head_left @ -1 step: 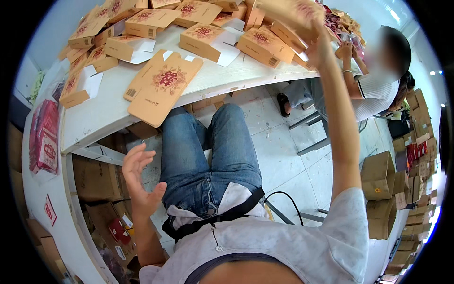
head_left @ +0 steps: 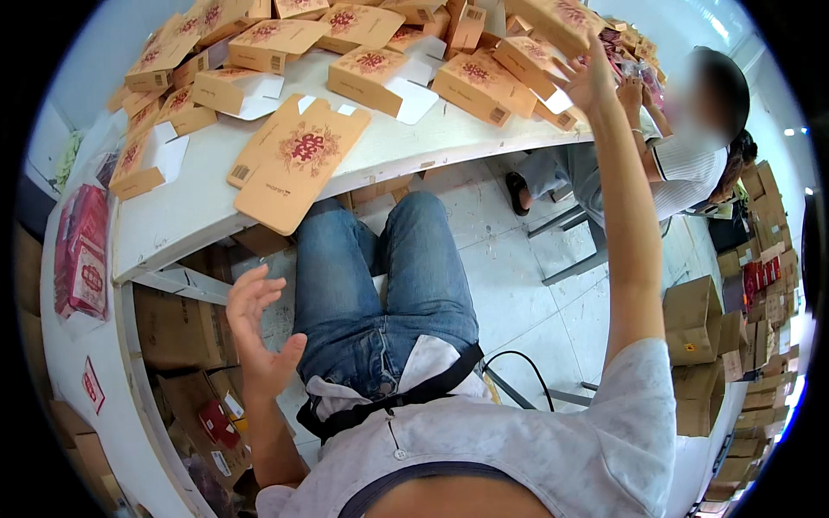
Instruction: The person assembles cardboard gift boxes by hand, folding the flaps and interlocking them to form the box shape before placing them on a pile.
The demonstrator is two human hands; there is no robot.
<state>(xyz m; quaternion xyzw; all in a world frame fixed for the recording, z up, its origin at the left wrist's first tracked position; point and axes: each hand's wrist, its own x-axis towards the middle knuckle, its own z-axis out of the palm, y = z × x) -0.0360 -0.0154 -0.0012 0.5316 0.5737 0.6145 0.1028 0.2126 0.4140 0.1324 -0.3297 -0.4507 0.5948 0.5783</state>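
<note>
While my right arm reaches across the desk (head_left: 203, 207), my right hand (head_left: 590, 88) is open with fingers spread, just beside a tan box (head_left: 553, 21) at the right of the pile (head_left: 285, 34); I cannot tell whether the fingertips touch it. My left hand (head_left: 266, 345) is raised to the left of my thighs, open, fingers loosely bent, thumb apart.

Nearest me on the desk lies a flat tan carton (head_left: 298, 164) with a red floral print, set at a slant, its lower end overhanging the front edge above my knee. Behind it, folded boxes crowd the far side, several overlapping; a box with a white flap (head_left: 380, 79) stands open toward me. These restrict the clear surface.

At the left end I note red packets (head_left: 82, 259) in clear wrapping. Cardboard boxes (head_left: 177, 328) fill the space beneath. To my right a co-worker (head_left: 695, 177) sits on a grey-framed stool (head_left: 583, 263), the co-worker's hands (head_left: 635, 93) close beyond my right wrist. Open brown cartons (head_left: 691, 324) stand farther right, and a black cable (head_left: 531, 363) loops beside my hip.
</note>
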